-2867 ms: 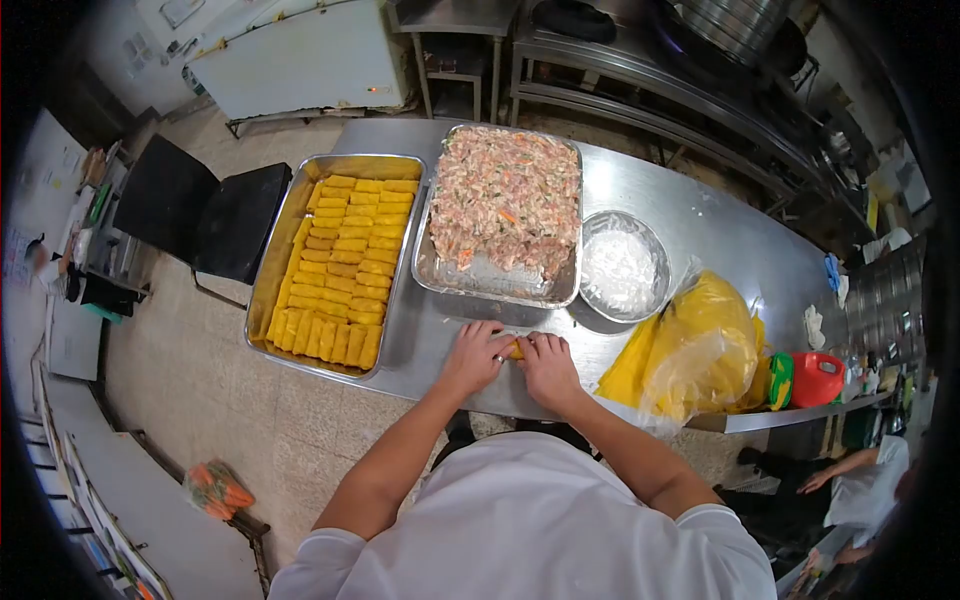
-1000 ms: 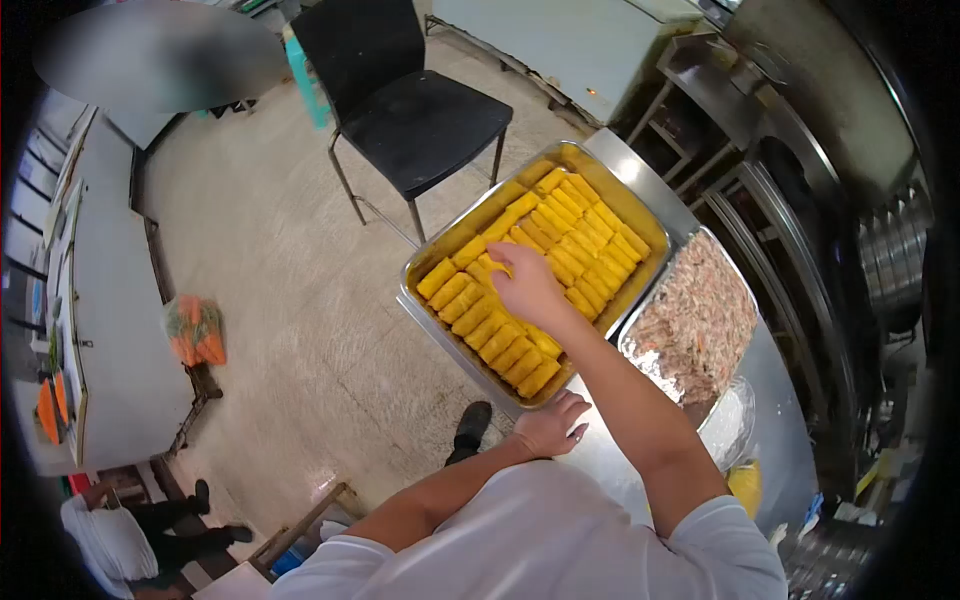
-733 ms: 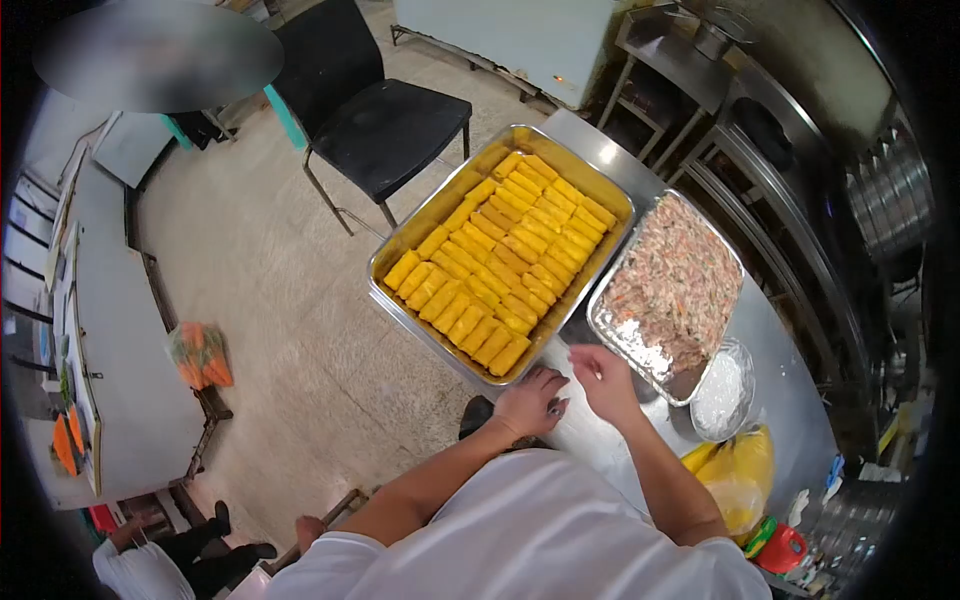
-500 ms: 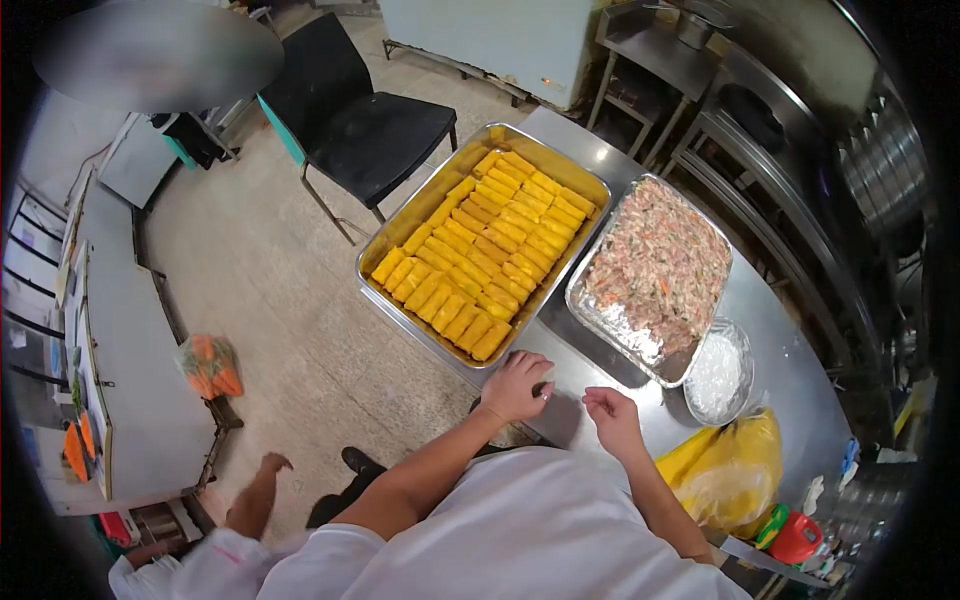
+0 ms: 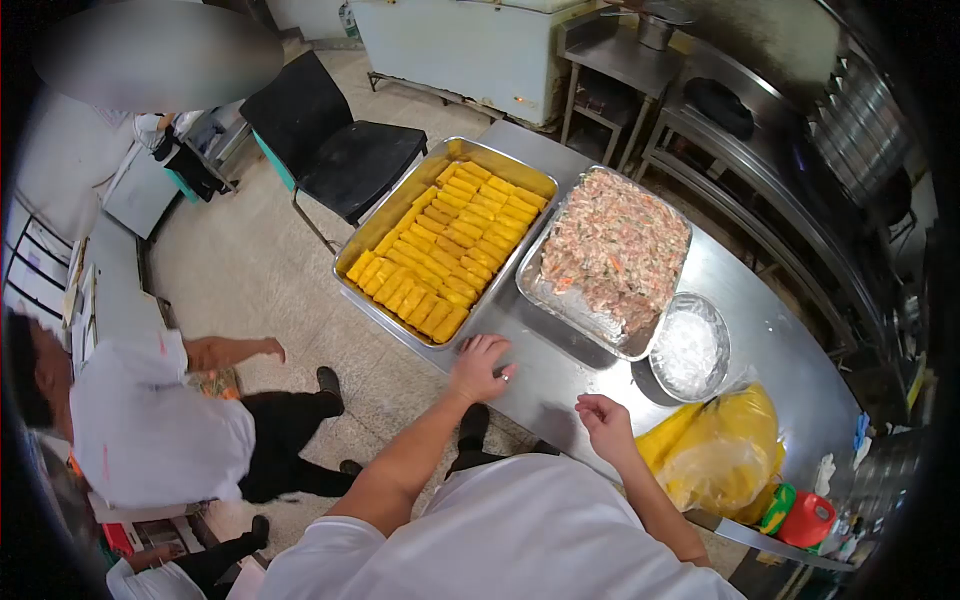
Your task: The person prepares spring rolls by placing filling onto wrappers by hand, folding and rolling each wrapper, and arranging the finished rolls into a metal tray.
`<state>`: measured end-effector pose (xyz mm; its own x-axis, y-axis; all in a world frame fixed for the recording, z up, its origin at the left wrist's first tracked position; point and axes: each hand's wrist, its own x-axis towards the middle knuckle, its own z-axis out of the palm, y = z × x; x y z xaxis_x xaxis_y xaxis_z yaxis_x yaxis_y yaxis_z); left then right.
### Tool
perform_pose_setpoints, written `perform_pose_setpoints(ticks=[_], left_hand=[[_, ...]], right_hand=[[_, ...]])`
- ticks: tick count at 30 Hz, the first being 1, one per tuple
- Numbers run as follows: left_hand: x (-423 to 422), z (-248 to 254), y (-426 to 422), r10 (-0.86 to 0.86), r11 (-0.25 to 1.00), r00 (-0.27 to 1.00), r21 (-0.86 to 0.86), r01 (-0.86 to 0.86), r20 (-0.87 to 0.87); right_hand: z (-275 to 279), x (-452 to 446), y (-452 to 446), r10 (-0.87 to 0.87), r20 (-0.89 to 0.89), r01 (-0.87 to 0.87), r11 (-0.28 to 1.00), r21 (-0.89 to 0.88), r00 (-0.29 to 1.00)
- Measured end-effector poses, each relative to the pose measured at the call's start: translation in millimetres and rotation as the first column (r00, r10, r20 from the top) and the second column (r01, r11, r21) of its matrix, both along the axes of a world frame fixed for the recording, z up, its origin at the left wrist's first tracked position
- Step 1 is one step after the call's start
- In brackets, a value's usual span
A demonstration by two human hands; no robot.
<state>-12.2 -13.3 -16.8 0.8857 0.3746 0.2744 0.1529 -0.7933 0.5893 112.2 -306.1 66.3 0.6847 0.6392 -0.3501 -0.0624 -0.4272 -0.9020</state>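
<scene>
My left hand (image 5: 482, 370) is by the near corner of a deep metal tray (image 5: 392, 322), at the table's front edge. Its fingers are stretched out, a ring shows on one, and it holds nothing. The tray contains rows of yellow rolls (image 5: 440, 240). My right hand (image 5: 605, 425) hovers over the front edge, fingers curled in, with nothing visible in them. Beyond it stands a second tray (image 5: 540, 290) of raw minced filling (image 5: 615, 245) with orange bits. A round metal bowl (image 5: 690, 350) with white contents sits beside that tray.
On the steel table (image 5: 735, 270), a yellow plastic bag (image 5: 715, 450) lies right of my right hand, near a red container (image 5: 806, 519). A black chair (image 5: 355, 155) stands behind the roll tray. To my left is a co-worker in a white shirt (image 5: 160, 420); others are farther off.
The view has shifted, so the table and trays appear farther left. A co-worker at the left has come further into view. My left hand stays near the tray corner; my right remains curled.
</scene>
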Motion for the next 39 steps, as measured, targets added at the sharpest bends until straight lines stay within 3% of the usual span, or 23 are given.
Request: perform_pose_setpoints(ticks=[11,17,23,27,29,31,33,35,36,39], left_hand=[[2,6,-6,0.005,0.997,1.000,0.080,-0.006,0.006],[2,5,-5,0.004,0.995,0.999,0.101,0.001,-0.048],[-1,5,-4,-0.008,0.996,0.996,0.087,0.016,-0.085],[-3,4,-1,-0.031,0.998,0.995,0.046,0.036,-0.091],[-3,7,2,-0.032,0.999,0.997,0.039,0.035,-0.075],[-5,15,7,-0.074,0.996,0.990,-0.056,0.067,-0.123],[-5,8,10,-0.085,0.995,0.987,-0.073,0.075,-0.136],[-5,-14,10,-0.061,0.998,0.991,-0.009,0.060,-0.117],[-8,-6,12,-0.084,0.987,0.996,-0.141,0.078,-0.038],[-11,13,16,-0.132,0.953,0.989,-0.285,0.106,-0.072]], right_hand=[[-4,3,-64,0.004,0.028,-0.003,1.000,-0.005,1.000],[-24,-3,-86,-0.098,0.096,0.093,0.994,0.052,0.991],[-6,-15,-61,-0.129,0.031,0.130,0.991,-0.010,0.991],[12,-8,10,-0.033,0.170,0.027,0.999,0.039,0.985],[40,-5,65,0.099,0.333,-0.099,0.995,-0.015,0.938],[53,-4,124,0.175,0.497,-0.226,0.973,0.044,0.850],[63,-4,183,0.276,0.532,-0.340,0.940,0.023,0.800],[63,-12,236,0.351,0.662,-0.456,0.890,-0.014,0.663],[61,-16,258,0.378,0.718,-0.509,0.860,-0.038,0.584],[37,-20,307,0.571,0.739,-0.676,0.704,-0.216,0.358]])
